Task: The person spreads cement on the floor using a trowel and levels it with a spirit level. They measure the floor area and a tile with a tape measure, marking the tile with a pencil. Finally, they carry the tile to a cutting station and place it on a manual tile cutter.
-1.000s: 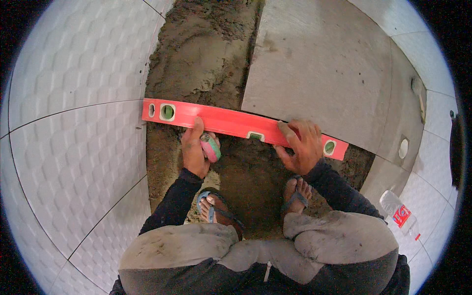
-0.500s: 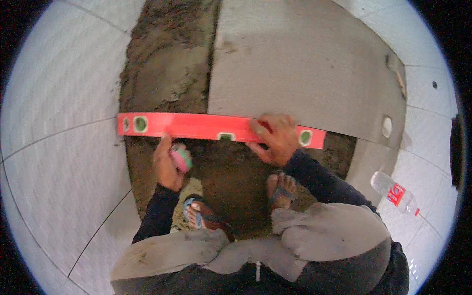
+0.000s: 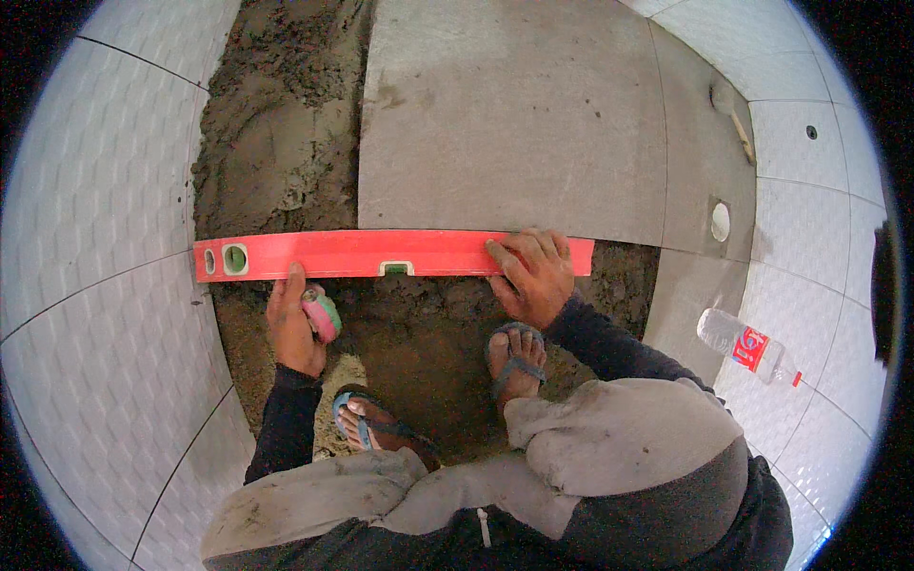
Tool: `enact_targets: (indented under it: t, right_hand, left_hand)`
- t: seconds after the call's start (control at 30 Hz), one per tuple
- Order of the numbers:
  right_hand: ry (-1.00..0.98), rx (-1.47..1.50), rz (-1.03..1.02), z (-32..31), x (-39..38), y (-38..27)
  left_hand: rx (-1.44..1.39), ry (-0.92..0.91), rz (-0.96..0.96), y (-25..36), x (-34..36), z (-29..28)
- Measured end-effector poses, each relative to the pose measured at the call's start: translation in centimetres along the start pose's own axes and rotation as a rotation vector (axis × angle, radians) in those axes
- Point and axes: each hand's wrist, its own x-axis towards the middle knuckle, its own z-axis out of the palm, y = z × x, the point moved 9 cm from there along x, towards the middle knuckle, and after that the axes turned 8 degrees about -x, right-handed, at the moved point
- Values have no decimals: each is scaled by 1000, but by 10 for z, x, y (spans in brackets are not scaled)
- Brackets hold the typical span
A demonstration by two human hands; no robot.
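While the right hand (image 3: pixel 538 283) grips the red level (image 3: pixel 324 255) along the near edge of the grey tile (image 3: pixel 514 124), the left hand (image 3: pixel 297 333) clasps a pink-and-green object (image 3: pixel 322 316), thumb against the level. Divided grip could skew the level, its left end possibly gouging damp-looking mortar (image 3: pixel 271 171).

level (image 3: pixel 333 254): long, pinkish-red, green vials (image 3: pixel 235 258) left and middle | near-horizontal, from frame's left to right of centre | small object (image 3: pixel 325 317): rounded, pink-and-green | left of centre, below the level
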Motion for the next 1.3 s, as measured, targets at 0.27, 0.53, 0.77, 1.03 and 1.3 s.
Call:
enact_targets:
  t: [0.27,0.53,0.77,1.03,1.3]
  right_hand:
    - [73,-47,-47,-7,1,-3]
    - [54,-11,-17,-2,-1,1]
    - [-32,235,24,-23,25,-25]
    - [-593,1094,-34,8,83,-125]
    - [-725,1199,137,18,173,-102]
  left_hand:
    - [31,11,45,-5,6,-7]
    - [110,-3,17,1,-13,-16]
    - [191,-381,-107,19,-52,15]
    - [447,-757,-18,36,-95,76]
    - [279,-629,-127,35,-95,-8]
